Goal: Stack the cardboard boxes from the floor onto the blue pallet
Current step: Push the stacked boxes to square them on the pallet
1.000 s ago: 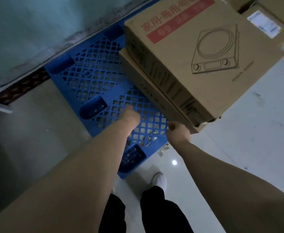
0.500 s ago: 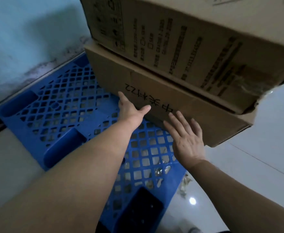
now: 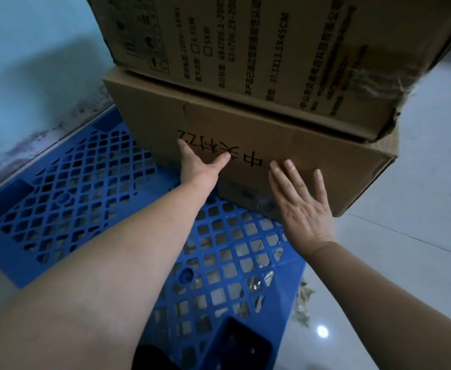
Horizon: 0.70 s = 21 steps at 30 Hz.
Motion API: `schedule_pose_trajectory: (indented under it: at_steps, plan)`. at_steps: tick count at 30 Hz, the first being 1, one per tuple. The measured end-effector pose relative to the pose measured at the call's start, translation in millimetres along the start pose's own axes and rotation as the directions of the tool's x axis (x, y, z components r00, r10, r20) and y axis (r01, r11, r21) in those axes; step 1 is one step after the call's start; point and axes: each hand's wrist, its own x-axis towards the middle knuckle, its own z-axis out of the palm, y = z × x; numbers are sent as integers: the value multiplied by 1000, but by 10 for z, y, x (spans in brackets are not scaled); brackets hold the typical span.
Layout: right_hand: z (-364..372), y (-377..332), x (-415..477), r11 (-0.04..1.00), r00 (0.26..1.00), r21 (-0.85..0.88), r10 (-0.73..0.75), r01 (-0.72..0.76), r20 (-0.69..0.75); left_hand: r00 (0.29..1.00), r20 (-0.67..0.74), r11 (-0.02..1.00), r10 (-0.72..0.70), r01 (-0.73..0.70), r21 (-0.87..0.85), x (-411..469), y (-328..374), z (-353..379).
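Left hand [image 3: 200,166] open, fingers straight and thumb spread, pressed flat on the near side of the lower cardboard box [image 3: 339,161], just under its black handwritten characters. Right hand [image 3: 301,206] also open, fingers straight and slightly fanned, palm flat on the same face, at 3 o'clock from the left hand; neither grips anything. Lower box sits on the blue pallet [image 3: 72,196], toward its 1 o'clock end; the box's 3 o'clock corner appears to reach past the pallet edge over the floor [image 3: 419,209]. Upper cardboard box [image 3: 245,49], printed with black text, rests on the lower one at 12 o'clock, its right corner torn. Pallet grid spreads from 9 to 6 o'clock. Wall [image 3: 32,49] at 10 o'clock. Crumpled scraps [image 3: 303,305] on the floor at 5 o'clock, beside the pallet.
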Motion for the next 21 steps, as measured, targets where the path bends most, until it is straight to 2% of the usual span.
schedule_pose_trajectory:
  at_steps: [9, 16, 19, 21]
  plan:
    - [80, 181, 113, 999, 1000, 37, 1, -1, 3, 1000, 3, 998, 10, -10, -60, 149, 93, 219]
    - [73, 230, 211, 994, 994, 100, 27, -37, 103, 1000, 8, 996, 0, 1, -89, 196, 180, 337]
    - [72, 175, 227, 990, 995, 134, 36, -48, 89, 1000, 10, 996, -13, 14, -89, 186, 191, 334]
    - [55, 160, 221, 975, 998, 214, 60, -60, 7, 1000, 13, 996, -17, 18, -83, 165, 184, 314]
